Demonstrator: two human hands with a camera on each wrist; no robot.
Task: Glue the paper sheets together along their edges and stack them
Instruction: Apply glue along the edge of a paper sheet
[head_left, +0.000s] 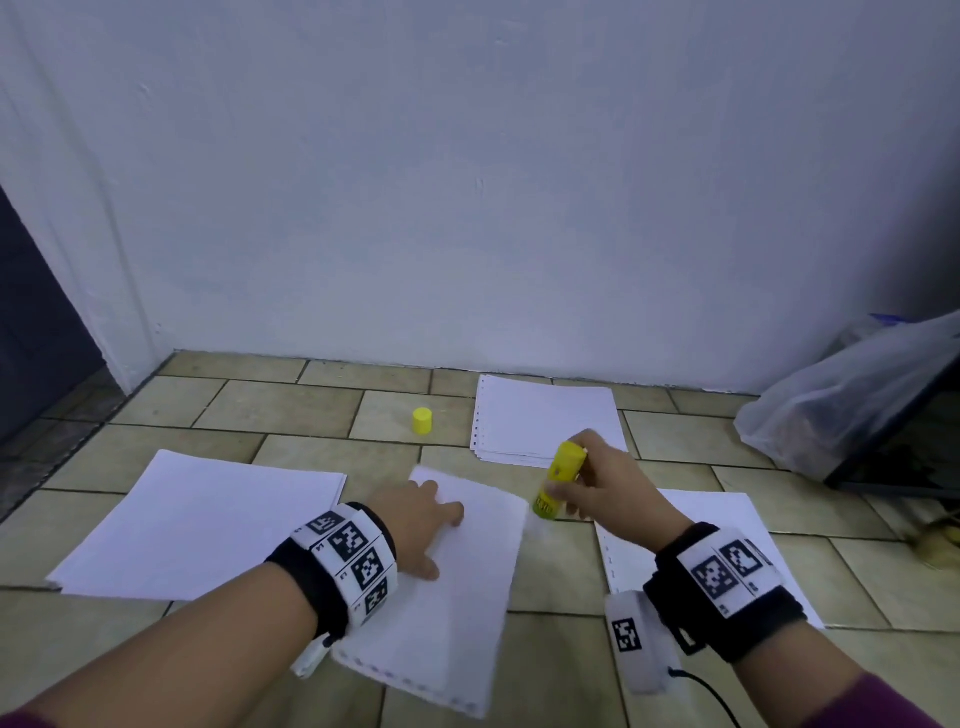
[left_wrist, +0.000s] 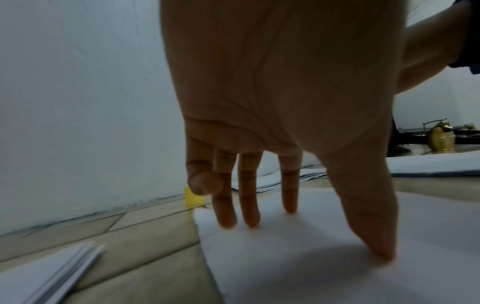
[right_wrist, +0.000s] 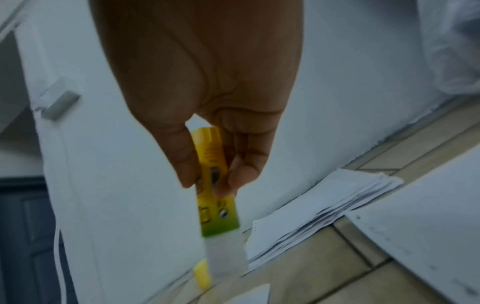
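A white paper sheet (head_left: 467, 587) lies on the tiled floor in front of me. My left hand (head_left: 421, 525) presses it flat with straight, spread fingers (left_wrist: 249, 205); the sheet (left_wrist: 324, 257) shows under them. My right hand (head_left: 602, 488) grips an uncapped yellow glue stick (head_left: 558, 486), tilted tip-down just past the sheet's right edge. In the right wrist view the thumb and fingers pinch the glue stick (right_wrist: 215, 185), its pale tip pointing at the floor. The yellow cap (head_left: 422, 421) stands apart on the floor behind the sheet.
A paper pile (head_left: 197, 525) lies at left, a stack of sheets (head_left: 545, 421) near the wall, and another sheet (head_left: 727, 540) under my right wrist. A plastic bag (head_left: 852, 400) and dark frame sit at far right. A white wall stands behind.
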